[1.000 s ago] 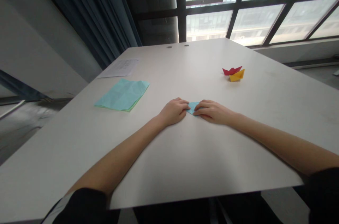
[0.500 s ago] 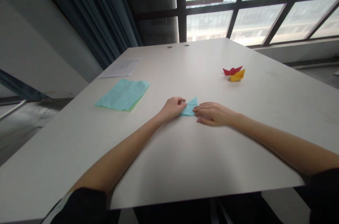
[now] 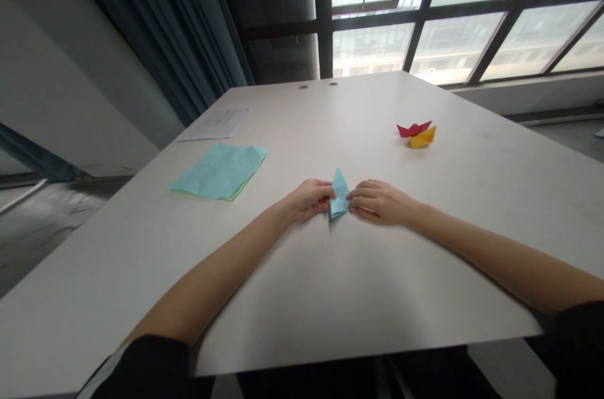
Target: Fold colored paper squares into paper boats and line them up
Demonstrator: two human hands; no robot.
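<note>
Between my hands a small piece of folded light-blue paper (image 3: 340, 193) stands slightly raised from the table, its pointed tip up and its lower edge folded over. My left hand (image 3: 311, 199) grips its left side between thumb and fingers. On the opposite side, the fingertips of my right hand (image 3: 380, 202) are pressed together on the paper's right edge. Fingers cover parts of both sides, so the full fold cannot be seen.
A stack of creased light-blue and green paper sheets (image 3: 219, 171) lies to the left on the white table (image 3: 302, 298). Behind it is a printed sheet (image 3: 217, 123). Red (image 3: 414, 129) and yellow paper boats (image 3: 423, 137) sit together at the right.
The folded paper has been turned and tipped up from lying flat. My left hand has shifted its hold to the left edge; my right hand has moved little.
</note>
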